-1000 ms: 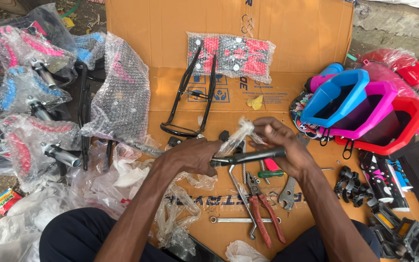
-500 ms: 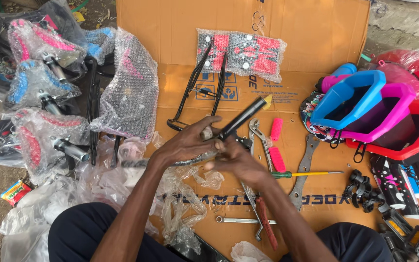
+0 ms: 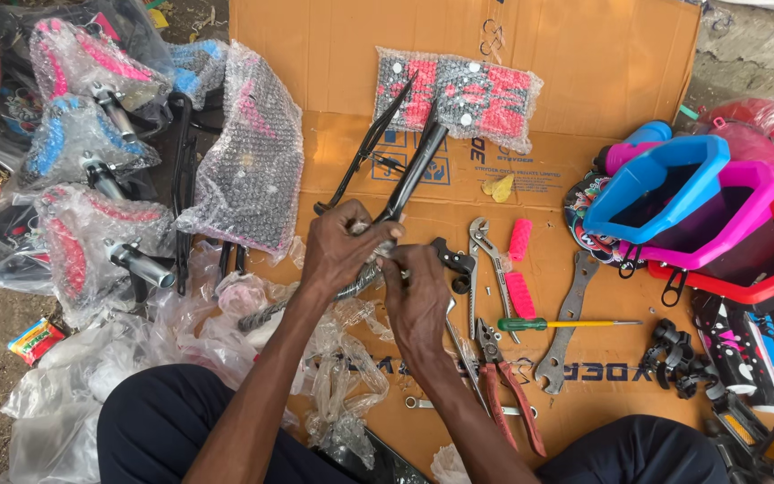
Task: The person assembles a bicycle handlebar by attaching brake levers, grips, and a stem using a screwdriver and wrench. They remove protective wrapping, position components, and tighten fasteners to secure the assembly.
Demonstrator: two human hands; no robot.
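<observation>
Bare forearms, no sleeves/gloves; left hand (image 3: 342, 246), right hand (image 3: 418, 300) bare. Dark navy trousers (image 3: 150, 421), both legs.

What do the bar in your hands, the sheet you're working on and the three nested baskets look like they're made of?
Black bar: looks like painted metal, glossy, thin and straight, held by left hand and right hand. Sheet: brown corrugated cardboard, creased along a fold, matte. Baskets: probably moulded plastic in blue, magenta and red, with smooth, even, bright walls.
</observation>
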